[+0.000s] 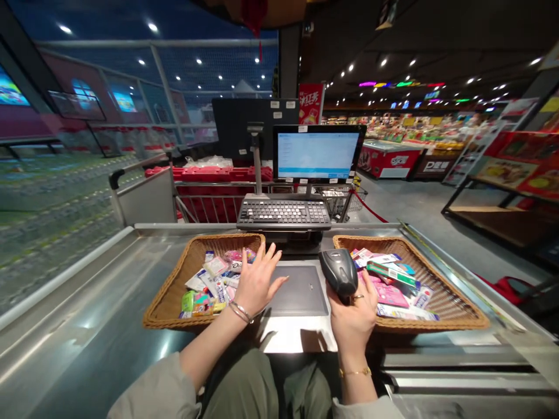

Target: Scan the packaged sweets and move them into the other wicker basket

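Observation:
My right hand [354,311] is wrapped round a black barcode scanner [339,271], whose head points forward. Beside it, on the right, a wicker basket [456,297] holds several small packages, among them a green box [393,273] and a pink packet [389,294]. My left hand [257,282] is open and holds nothing, fingers spread over the right edge of another wicker basket [168,294]. In that basket lie several small wrapped items, including a green packet [187,301]; my left hand hides some of them. Between the baskets is a grey flat plate [301,289].
A keyboard [283,213] stands beyond the plate, with a lit monitor [315,152] above it. Metal counter surface [100,291] extends to the left. A cart with red contents [209,174] stands behind the counter. Shop shelves [506,174] are at the right.

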Demonstrator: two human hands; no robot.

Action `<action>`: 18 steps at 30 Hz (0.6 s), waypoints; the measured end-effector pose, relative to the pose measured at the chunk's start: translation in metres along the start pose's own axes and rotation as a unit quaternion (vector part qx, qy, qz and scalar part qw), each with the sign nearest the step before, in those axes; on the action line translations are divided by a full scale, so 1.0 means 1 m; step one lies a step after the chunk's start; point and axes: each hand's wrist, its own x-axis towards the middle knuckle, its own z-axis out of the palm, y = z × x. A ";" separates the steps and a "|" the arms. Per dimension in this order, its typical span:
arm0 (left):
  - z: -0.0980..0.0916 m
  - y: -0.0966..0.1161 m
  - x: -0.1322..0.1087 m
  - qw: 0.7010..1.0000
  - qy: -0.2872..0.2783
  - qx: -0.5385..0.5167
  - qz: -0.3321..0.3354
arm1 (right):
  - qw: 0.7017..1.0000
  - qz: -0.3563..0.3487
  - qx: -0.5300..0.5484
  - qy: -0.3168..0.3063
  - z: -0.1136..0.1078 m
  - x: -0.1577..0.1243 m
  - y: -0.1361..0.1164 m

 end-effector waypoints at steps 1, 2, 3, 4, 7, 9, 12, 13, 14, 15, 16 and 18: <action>-0.001 -0.006 -0.004 1.000 -0.002 0.004 -0.006 | 1.000 0.001 0.003 -0.014 0.003 -0.001 -0.004; -0.003 -0.013 -0.008 1.000 -0.005 0.008 -0.013 | 1.000 0.000 0.007 -0.025 0.006 -0.002 -0.007; -0.004 -0.019 -0.011 1.000 -0.008 0.012 -0.020 | 0.999 -0.001 0.012 -0.035 0.008 -0.003 -0.010; -0.005 -0.026 -0.014 0.999 -0.011 0.015 -0.028 | 0.999 -0.005 0.017 -0.045 0.011 -0.004 -0.013; -0.008 -0.044 -0.023 0.998 -0.017 0.025 -0.052 | 0.996 -0.024 0.033 -0.079 0.020 -0.009 -0.019; -0.010 -0.055 -0.028 0.997 -0.022 0.030 -0.063 | 0.994 -0.034 0.037 -0.097 0.025 -0.011 -0.022; -0.013 -0.068 -0.037 0.996 -0.034 0.037 -0.073 | 0.992 -0.040 0.034 -0.112 0.032 -0.015 -0.025; -0.014 -0.071 -0.040 0.995 -0.038 0.039 -0.077 | 0.992 -0.043 0.033 -0.116 0.034 -0.016 -0.025; -0.015 -0.075 -0.043 0.995 -0.042 0.042 -0.082 | 0.991 -0.046 0.034 -0.121 0.036 -0.017 -0.026; -0.015 -0.078 -0.046 0.994 -0.046 0.044 -0.085 | 0.990 -0.050 0.035 -0.127 0.038 -0.018 -0.027; -0.015 -0.081 -0.049 0.994 -0.050 0.047 -0.088 | 0.989 -0.054 0.038 -0.133 0.040 -0.019 -0.027; -0.014 -0.087 -0.055 0.993 -0.057 0.051 -0.091 | 0.986 -0.061 0.043 -0.148 0.042 -0.021 -0.029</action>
